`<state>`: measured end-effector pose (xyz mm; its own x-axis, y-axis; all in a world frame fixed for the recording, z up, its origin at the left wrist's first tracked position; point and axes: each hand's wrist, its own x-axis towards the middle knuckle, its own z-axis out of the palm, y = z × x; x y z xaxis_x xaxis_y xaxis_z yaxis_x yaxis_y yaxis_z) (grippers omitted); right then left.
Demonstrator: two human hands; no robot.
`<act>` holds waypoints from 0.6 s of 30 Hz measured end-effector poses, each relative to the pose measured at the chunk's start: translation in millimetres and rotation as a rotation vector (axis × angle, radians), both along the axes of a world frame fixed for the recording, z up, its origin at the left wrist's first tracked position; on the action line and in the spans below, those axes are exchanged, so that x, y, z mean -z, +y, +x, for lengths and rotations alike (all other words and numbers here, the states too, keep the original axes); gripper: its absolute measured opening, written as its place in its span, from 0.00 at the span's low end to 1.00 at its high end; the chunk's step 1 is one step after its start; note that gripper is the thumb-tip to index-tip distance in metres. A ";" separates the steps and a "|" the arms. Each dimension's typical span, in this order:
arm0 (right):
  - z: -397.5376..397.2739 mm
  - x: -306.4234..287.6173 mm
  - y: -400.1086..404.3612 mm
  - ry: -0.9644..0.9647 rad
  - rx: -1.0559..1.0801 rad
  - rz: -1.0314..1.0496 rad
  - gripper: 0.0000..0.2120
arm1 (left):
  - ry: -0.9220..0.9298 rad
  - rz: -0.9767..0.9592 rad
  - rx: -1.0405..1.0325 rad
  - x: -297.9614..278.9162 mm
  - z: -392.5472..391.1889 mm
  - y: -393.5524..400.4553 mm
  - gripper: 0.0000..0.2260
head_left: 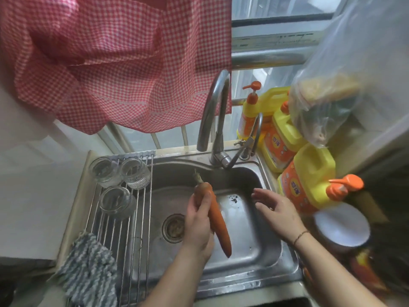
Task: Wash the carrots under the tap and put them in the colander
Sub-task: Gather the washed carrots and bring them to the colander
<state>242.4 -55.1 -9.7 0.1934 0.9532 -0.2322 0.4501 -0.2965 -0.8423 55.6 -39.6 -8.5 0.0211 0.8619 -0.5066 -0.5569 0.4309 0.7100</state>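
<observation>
A: We note a red-and-white checked curtain [115,63] hanging over the upper left of the window [276,9]; daylight enters through the uncovered panes at the top right.

B: We also log pale vertical bars [155,139] behind the glass, below the curtain hem. A metal rail [270,57] runs across the window.

A: Left of the counter's edge we see a plain white wall [28,196].

B: Light reads soft and diffuse. The lower corners fall dark; we cannot tell what lies there.
</observation>
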 end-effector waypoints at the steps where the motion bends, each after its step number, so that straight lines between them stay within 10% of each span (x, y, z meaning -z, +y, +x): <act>1: 2.3 -1.4 -19.8 -0.012 0.048 0.033 0.17 | -0.032 -0.025 0.027 2.8 6.7 -5.9 0.19; 10: 36.7 20.3 -190.3 -0.565 0.380 0.074 0.18 | 0.084 -0.240 0.627 55.3 88.1 -89.7 0.09; 18: 80.4 49.2 -214.7 -0.589 0.127 -0.419 0.49 | 0.103 -0.423 0.647 78.8 139.2 -155.2 0.06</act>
<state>322.8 -269.8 -58.9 0.5013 0.7694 -0.3957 0.7341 -0.6203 -0.2761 194.8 -194.7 -87.3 0.3885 0.4272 -0.8164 -0.0426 0.8934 0.4472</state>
